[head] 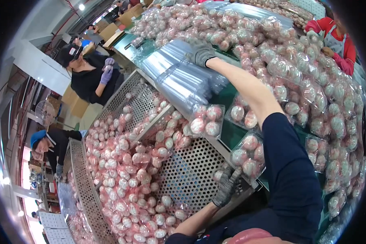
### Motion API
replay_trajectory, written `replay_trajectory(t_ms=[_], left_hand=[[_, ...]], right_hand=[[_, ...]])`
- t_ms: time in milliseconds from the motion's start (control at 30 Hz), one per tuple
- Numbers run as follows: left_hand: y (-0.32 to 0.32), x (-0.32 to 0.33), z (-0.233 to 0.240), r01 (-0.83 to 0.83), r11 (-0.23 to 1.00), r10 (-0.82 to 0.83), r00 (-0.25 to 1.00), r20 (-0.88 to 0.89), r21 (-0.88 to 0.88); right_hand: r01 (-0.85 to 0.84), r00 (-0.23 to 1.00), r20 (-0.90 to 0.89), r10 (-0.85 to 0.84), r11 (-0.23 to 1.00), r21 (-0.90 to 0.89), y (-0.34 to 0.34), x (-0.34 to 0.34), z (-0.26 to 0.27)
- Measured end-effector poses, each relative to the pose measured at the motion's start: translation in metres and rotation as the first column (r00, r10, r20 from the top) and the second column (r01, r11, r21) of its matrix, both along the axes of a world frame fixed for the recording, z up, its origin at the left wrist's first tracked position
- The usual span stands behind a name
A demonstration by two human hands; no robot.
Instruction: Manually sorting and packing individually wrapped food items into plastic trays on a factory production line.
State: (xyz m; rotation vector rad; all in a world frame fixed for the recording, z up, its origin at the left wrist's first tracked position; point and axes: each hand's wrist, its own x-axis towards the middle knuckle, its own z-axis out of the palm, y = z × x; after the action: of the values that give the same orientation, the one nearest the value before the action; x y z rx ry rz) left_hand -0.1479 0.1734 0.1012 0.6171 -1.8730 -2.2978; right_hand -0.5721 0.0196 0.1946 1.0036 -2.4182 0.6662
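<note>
My left hand (227, 186), in a grey knit glove, is over the lower corner of a perforated metal bin (189, 170). Its fingers point toward a clear plastic pack of wrapped eggs (248, 155), and a single wrapped egg (218, 175) lies beside them; whether it grips anything is unclear. At arm's length, my right hand (199, 53), gloved alike, is at the far end of nested clear plastic trays (183, 79). Its fingertips are blurred, so its hold cannot be told. Another filled pack (206, 122) sits at the bin's edge. Many loose eggs in red-printed film (125, 170) fill the bin's left part.
Filled egg packs (308, 70) are heaped across the green table (227, 99). A metal divider (152, 126) crosses the bin. A co-worker in black (91, 73) stands beyond the bin, another in a blue cap (61, 143) at left, and one in red (338, 42) across the table.
</note>
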Motion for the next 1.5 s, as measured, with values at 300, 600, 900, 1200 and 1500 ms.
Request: replay_trajectory(t_ms=[300, 600, 900, 1200, 1500], left_hand=[[0.003, -0.002, -0.006, -0.006, 0.967, -0.026, 0.992, 0.121, 0.255], [0.009, -0.009, -0.014, 0.034, 0.900, 0.031, 0.989, -0.142, 0.435], [-0.020, 0.033, -0.073, 0.006, 1.000, -0.010, 0.942, -0.335, -0.014], [-0.108, 0.089, -0.121, -0.280, 0.872, 0.353, 0.928, -0.121, 0.401], [-0.156, 0.102, -0.172, -0.544, 0.839, 0.534, 0.829, 0.165, 0.023]], right_hand=[[-0.584, 0.718, -0.020, 0.696, 0.618, 0.527, 0.072, 0.215, -0.020], [-0.217, 0.953, -0.096, 0.289, 0.866, 0.450, 0.101, 0.246, -0.073], [-0.355, 0.878, -0.199, 0.436, 0.871, 0.340, 0.142, 0.246, -0.062], [-0.194, 0.874, -0.378, 0.306, 0.932, 0.306, 0.134, 0.237, -0.102], [-0.237, 0.905, -0.275, 0.324, 0.922, 0.306, 0.133, 0.253, -0.093]])
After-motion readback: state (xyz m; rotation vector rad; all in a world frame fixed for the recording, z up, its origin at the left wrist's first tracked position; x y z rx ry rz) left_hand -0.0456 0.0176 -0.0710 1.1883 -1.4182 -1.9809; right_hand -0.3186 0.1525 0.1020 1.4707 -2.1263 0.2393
